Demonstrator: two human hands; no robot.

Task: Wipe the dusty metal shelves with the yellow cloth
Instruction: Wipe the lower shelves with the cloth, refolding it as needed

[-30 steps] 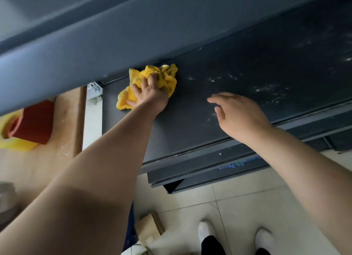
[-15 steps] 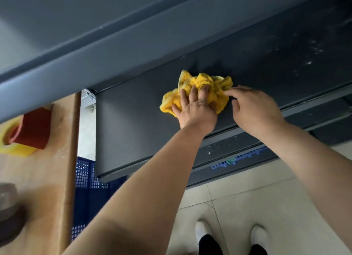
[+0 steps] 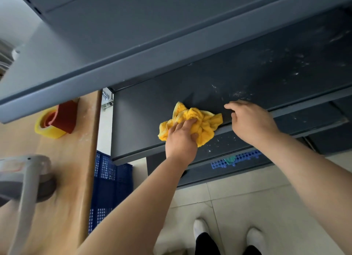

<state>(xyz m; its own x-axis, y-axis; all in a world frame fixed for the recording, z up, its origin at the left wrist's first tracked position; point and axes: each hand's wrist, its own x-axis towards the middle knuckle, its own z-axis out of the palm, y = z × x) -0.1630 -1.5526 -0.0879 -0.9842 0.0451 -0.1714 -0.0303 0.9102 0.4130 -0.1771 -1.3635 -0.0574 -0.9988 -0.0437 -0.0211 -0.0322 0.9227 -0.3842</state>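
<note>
On the middle metal shelf (image 3: 144,125), at its front edge, my left grip (image 3: 181,138) is clenching the bunched yellow cloth (image 3: 202,119) and pressing it onto the dark surface. Part of the cloth is hanging over the front lip. My right grip (image 3: 249,121) is released and grasping nothing, its fingers loosely curved at the shelf's edge just right of the cloth.

White dust specks (image 3: 241,94) are lying just beyond that hand, and thicker patches are showing farther right. The stretch left of the cloth is looking clean.

Judgement: wiping is under way, with most of the right side outstanding.

Risks noted:
- The cloth is riding the edge, so a pull toward me is likely to sweep dust down onto the lower shelf (image 3: 224,142), which is already speckled.
- The cloth is wadded, so little of it is touching metal, and streaks may result.
- The right grip is sitting in the cloth's rightward path and may block the stroke.
</note>
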